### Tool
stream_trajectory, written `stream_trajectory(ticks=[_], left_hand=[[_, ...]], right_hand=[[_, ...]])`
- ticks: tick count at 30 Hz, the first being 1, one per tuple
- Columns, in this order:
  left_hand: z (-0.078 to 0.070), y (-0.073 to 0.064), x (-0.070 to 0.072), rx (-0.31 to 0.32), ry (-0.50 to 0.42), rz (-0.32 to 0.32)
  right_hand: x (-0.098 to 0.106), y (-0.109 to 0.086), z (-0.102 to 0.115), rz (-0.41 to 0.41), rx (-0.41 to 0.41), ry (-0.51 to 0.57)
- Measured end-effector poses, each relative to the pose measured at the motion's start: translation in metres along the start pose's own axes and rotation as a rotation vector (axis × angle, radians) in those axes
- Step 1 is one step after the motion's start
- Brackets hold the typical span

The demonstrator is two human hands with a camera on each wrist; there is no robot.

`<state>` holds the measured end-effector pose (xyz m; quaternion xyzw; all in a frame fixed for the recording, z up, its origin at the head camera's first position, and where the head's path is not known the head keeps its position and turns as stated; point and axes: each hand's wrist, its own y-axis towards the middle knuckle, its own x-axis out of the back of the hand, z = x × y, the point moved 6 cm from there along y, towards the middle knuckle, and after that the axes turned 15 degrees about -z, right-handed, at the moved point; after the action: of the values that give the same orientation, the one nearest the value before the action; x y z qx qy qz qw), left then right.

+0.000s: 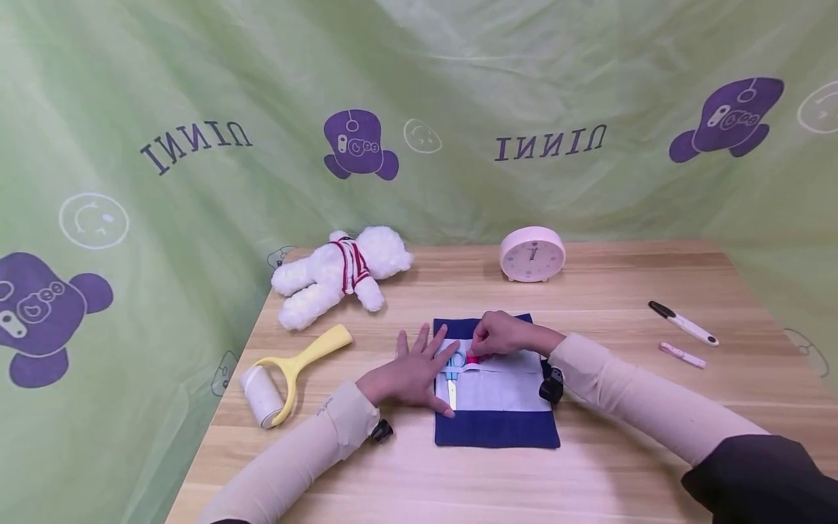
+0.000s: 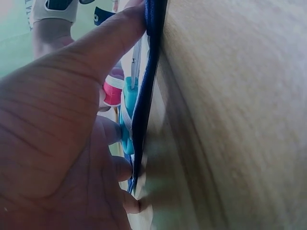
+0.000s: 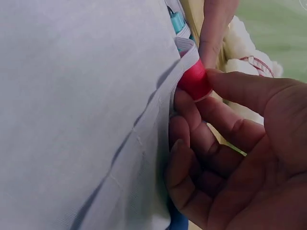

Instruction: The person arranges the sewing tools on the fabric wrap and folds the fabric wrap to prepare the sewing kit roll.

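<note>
A dark blue fabric case (image 1: 496, 429) with a pale lining lies unfolded on the table. My right hand (image 1: 503, 333) pinches a spool of red thread (image 3: 195, 81) between thumb and fingers, and the white elastic band (image 3: 188, 56) passes over part of the spool. Small scissors (image 1: 452, 389) with light blue handles are tucked under the same band, left of the spool. With fingers spread, my left hand (image 1: 411, 375) rests along the case's left edge; its thumb lies near the scissors' tip. In the left wrist view, the blue scissor handle (image 2: 129, 91) shows beyond the thumb.
A yellow-handled lint roller (image 1: 297, 364) lies to the left, and a white plush bear (image 1: 321, 273) lies behind it. The pink clock (image 1: 532, 255) stands at the back. On the right are a black-and-white pen (image 1: 687, 326) and a small pink patterned stick (image 1: 682, 355).
</note>
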<state>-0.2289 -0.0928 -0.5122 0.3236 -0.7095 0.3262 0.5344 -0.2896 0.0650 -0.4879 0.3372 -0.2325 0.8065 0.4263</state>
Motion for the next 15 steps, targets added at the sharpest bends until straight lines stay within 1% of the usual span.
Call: stream_trajectory(ticks=[4,6,8,11,15], left_hand=[[-0.0007,-0.001,-0.0009,-0.002,-0.003,-0.003],[-0.0005,-0.0017,-0.0018,-0.005,0.0,-0.004],[-0.0004,-0.0018,-0.0017,-0.009,0.002,-0.009],[-0.0004,-0.0011,-0.0003,-0.014,0.009,-0.01],[-0.0008,-0.0006,0.0003,-0.009,0.017,-0.006]], right_hand=[[-0.0008,-0.0014,0.0057,-0.056,0.041,-0.04],[-0.0019,-0.0025,0.0084,-0.083,0.072,-0.035],[-0.0026,-0.003,0.0091,-0.092,0.093,-0.023],[-0.0014,-0.0019,0.0083,-0.068,0.096,0.005],[-0.001,-0.0002,0.0062,-0.031,0.061,0.021]])
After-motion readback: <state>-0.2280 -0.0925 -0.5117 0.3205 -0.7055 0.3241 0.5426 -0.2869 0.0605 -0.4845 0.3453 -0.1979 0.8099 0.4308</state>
